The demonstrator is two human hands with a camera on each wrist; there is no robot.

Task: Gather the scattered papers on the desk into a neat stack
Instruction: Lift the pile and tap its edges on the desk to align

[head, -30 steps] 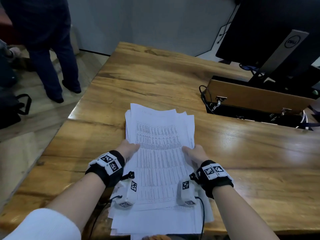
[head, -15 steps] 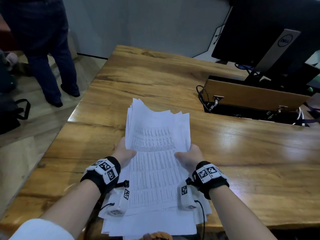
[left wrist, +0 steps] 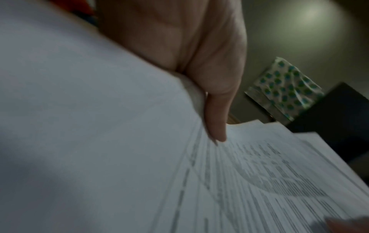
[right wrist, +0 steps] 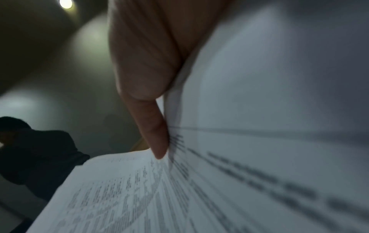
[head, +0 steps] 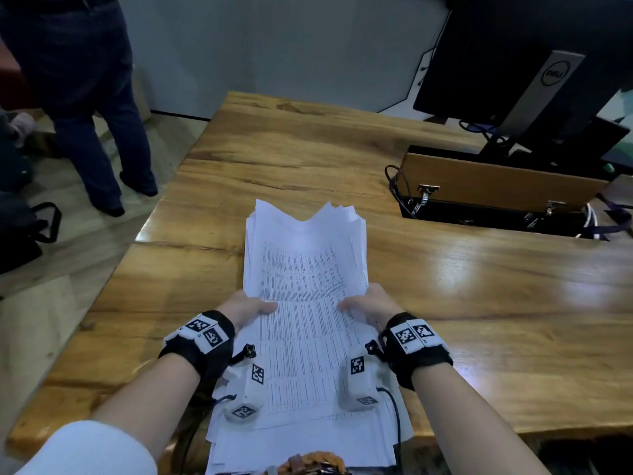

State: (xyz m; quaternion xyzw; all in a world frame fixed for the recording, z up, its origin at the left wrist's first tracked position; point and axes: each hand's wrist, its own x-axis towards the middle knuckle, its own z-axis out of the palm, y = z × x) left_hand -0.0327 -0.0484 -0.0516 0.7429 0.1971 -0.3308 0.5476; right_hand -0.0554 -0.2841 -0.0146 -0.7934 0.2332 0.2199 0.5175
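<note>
**Papers, one sheaf, held two-handed above tabletop**

Item: papers (head: 303, 303), white printed sheets, gathered in one bundle but not yet square. Far edges fan out unevenly; near edges splay toward the holder's body. The sheaf bows into a shallow trough along its length, probably from being squeezed inward at both sides.

Left hand (head: 245, 308): grips the left long edge, thumb on the top sheet, fingers under the bundle. The left wrist view shows the thumb (left wrist: 216, 123) pressed on the printed face.

Right hand (head: 368, 306): grips the right long edge the same way, thumb (right wrist: 155, 135) on top, fingers beneath.

Position: papers raised over the near edge of the tabletop (head: 479, 303), far end tilted up. Whether any sheet touches the wood cannot be told from these views.

Purpose, as judged: a matched side grip keeps loose sheets from sliding while the bundle is stood on edge and tapped level.

Also present: monitor (head: 513, 56), a standing person (head: 85, 97) at left.
</note>
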